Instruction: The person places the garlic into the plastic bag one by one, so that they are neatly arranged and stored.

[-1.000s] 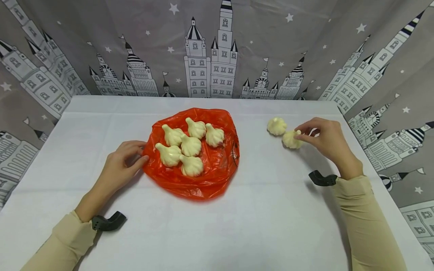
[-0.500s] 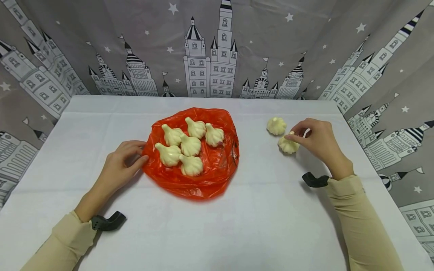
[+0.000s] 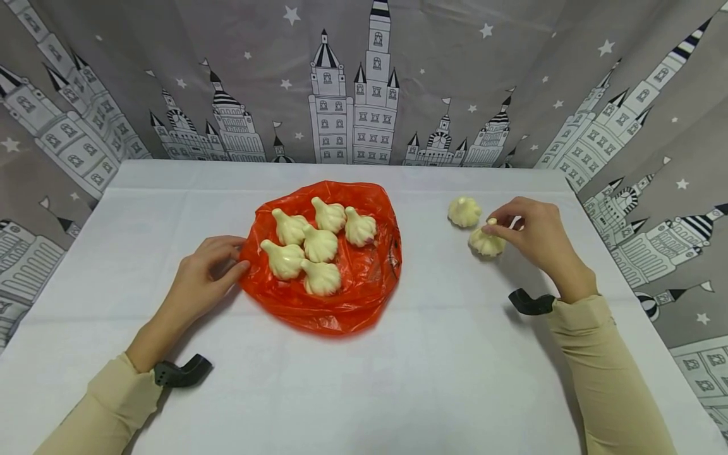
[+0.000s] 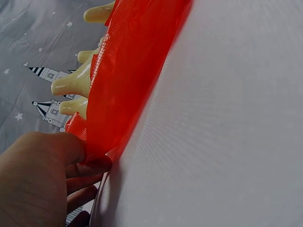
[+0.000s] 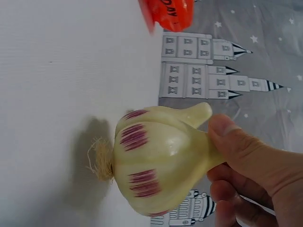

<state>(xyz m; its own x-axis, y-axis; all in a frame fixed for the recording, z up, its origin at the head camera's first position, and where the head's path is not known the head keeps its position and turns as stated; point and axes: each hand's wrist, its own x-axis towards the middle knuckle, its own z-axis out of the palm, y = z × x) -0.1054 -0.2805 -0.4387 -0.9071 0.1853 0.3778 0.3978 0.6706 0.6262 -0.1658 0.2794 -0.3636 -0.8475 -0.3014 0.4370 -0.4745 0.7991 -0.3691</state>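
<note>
My left hand (image 3: 201, 278) pinches the left rim of a red plastic bag (image 3: 364, 278), which lies spread out like a shallow bowl. In the left wrist view, the thumb (image 4: 71, 147) lies over the bag's edge with fingers behind it. Several pale garlic bulbs (image 3: 320, 245) sit inside the bag. On the right, my right hand (image 3: 531, 237) holds one garlic bulb (image 3: 485, 244) by its stem between thumb and fingers. The right wrist view shows purple streaks and a root tuft (image 5: 102, 161) on this bulb (image 5: 156, 156). Another bulb (image 3: 464, 212) stands just behind it.
A white cloth covers the table (image 3: 364, 392). Behind and around it hangs a grey curtain (image 3: 455, 50) printed with castles and stars. Each wrist carries a black camera mount (image 3: 182, 371).
My right hand has moved a little left and toward me, carrying the garlic bulb away from the one behind it. The left hand and the bag have stayed in place.
</note>
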